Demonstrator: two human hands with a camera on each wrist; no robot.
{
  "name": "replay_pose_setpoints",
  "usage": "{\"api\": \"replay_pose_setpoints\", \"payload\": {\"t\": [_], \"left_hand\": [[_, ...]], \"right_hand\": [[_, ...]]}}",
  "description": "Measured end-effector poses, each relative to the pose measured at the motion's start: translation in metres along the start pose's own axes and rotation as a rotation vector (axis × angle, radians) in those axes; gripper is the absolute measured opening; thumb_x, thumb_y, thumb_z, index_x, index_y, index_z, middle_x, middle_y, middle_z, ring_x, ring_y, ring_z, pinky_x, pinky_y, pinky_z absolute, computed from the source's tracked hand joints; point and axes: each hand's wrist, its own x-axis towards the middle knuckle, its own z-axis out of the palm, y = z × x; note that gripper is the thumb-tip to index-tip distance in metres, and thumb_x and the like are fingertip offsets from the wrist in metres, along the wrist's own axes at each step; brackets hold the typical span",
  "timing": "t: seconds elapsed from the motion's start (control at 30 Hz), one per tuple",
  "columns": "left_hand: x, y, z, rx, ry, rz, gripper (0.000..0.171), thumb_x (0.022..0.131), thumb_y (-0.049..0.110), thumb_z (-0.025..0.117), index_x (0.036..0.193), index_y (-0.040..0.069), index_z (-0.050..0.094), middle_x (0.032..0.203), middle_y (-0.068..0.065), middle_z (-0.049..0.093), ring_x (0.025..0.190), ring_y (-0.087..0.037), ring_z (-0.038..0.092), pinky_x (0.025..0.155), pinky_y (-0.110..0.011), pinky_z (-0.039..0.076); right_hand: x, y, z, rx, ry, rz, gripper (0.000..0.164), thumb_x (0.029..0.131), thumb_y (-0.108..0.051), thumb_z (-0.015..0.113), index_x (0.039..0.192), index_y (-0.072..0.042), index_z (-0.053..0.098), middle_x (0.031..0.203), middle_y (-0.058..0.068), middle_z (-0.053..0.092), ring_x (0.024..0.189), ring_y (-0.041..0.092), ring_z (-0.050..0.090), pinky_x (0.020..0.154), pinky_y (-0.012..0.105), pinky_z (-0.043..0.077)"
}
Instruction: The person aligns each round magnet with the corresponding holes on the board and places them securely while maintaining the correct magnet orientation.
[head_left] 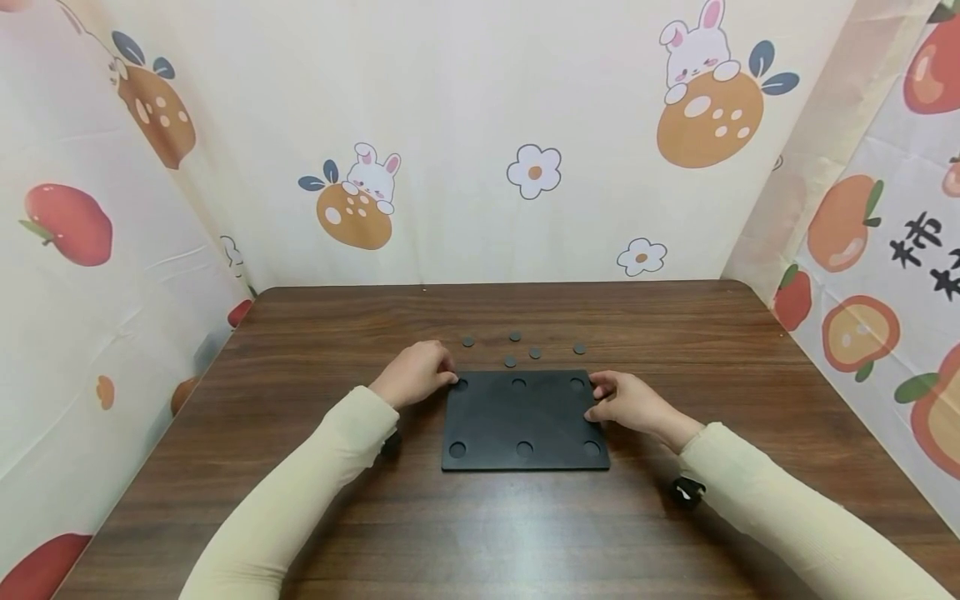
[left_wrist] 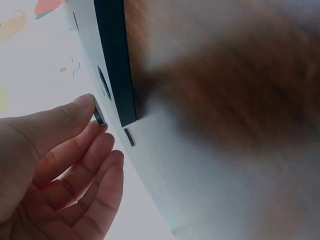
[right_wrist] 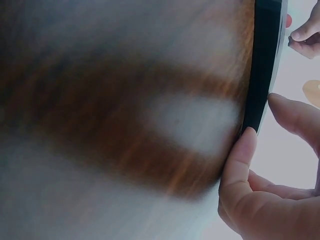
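Observation:
A flat black rectangular board with round recesses lies on the table. At its back left corner, my left hand pinches a small dark disc between thumb and fingertips. In the left wrist view the disc is tilted on edge, just off the board's surface. My right hand holds the board's right edge near the back corner, thumb and a fingertip against it. Behind the board lie several loose dark discs, among them one at the back and one at the right.
The brown wooden table reaches back to a printed curtain. Similar cloth hangs at left and right. Dark wrist devices show below the sleeves.

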Motion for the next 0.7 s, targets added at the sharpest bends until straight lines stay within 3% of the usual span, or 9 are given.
{"api": "replay_pose_setpoints", "payload": {"t": [0.7], "left_hand": [[-0.0054,0.0066,0.0103,-0.021,0.011,0.014,0.013,0.088,0.02,0.074,0.097,0.011,0.077,0.097,-0.002,0.069,0.086,-0.014,0.064,0.078,-0.033,0.054]], "right_hand": [[0.0014,0.0002,-0.0004,0.002,0.001,-0.001,0.074,0.082,-0.014,0.076,0.144,0.007,0.039,0.112,0.014,0.054,0.091,0.022,0.052,0.071,0.03,0.046]]}}
